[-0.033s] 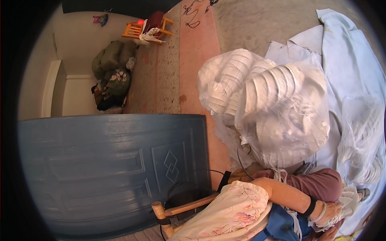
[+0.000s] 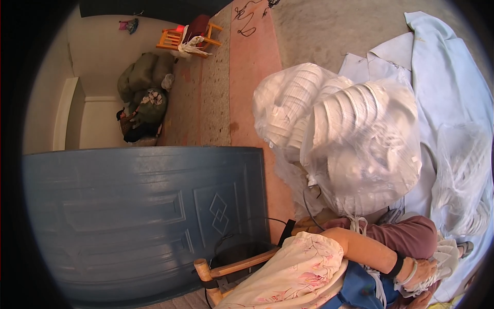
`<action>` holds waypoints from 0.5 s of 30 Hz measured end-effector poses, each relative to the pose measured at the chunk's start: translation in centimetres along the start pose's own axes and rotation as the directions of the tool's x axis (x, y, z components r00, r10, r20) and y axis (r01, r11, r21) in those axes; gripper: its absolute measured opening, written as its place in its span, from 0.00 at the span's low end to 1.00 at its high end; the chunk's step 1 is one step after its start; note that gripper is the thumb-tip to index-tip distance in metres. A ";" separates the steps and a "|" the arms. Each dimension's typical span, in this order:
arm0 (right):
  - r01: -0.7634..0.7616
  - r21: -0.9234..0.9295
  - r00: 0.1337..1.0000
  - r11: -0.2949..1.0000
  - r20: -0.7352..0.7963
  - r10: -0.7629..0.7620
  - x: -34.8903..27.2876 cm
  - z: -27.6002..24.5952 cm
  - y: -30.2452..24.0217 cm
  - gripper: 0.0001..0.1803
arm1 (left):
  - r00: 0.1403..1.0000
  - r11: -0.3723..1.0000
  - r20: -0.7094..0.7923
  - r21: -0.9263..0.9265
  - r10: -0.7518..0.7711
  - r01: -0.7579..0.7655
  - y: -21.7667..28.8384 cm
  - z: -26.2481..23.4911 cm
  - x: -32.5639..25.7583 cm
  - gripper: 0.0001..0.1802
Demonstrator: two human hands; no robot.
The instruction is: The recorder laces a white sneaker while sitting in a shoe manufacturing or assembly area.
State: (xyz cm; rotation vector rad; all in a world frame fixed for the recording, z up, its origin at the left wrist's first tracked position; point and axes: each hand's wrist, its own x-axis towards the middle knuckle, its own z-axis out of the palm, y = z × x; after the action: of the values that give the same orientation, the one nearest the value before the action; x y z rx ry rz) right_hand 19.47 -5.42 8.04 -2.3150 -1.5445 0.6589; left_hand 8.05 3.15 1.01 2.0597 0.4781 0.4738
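My right hand point(image 2: 419, 270) is closed over a white fabric piece with thin cords point(image 2: 447, 259), low at the right of the view. A dark band point(image 2: 396, 264) and a pale bracelet circle that wrist, and a cream floral sleeve point(image 2: 303, 270) covers the upper arm. Just below, near the picture's lower edge, a little of my left hand point(image 2: 424, 298) shows against the same piece, its fingers mostly hidden. A blue apron point(image 2: 360, 286) lies beside the forearm. Above it bends my knee in maroon trousers point(image 2: 411, 237).
Clear plastic bags point(image 2: 365, 144) bulge with stacked white curved pieces. Another thin plastic bag point(image 2: 460, 180) lies on a pale blue sheet point(image 2: 437, 62). A wooden chair frame point(image 2: 242, 265) and a blue door point(image 2: 128, 216) are close by. Farther off, a person point(image 2: 124, 121) sits by green sacks point(image 2: 146, 72).
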 end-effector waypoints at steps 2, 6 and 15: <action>0.044 0.043 0.999 0.998 0.009 -0.045 0.7 0.7 -0.1 0.26 | 0.992 0.990 -0.039 0.070 -0.122 0.125 0.5 0.5 -0.9 0.33; 0.051 0.034 0.998 0.998 -0.031 -0.050 0.2 0.0 -0.1 0.26 | 0.988 0.974 0.106 -0.185 -0.110 0.128 0.4 -5.4 -1.2 0.33; 0.201 -0.196 0.976 0.960 -0.042 -0.213 -0.3 0.1 1.3 0.36 | 0.985 0.983 -0.130 0.158 0.110 -0.089 -5.0 -8.6 -4.1 0.25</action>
State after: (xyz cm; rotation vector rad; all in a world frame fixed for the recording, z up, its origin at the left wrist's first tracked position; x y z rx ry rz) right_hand 20.37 -6.25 7.43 -2.2364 -1.8605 0.3979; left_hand -0.53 9.58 0.27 2.2141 0.5073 0.6611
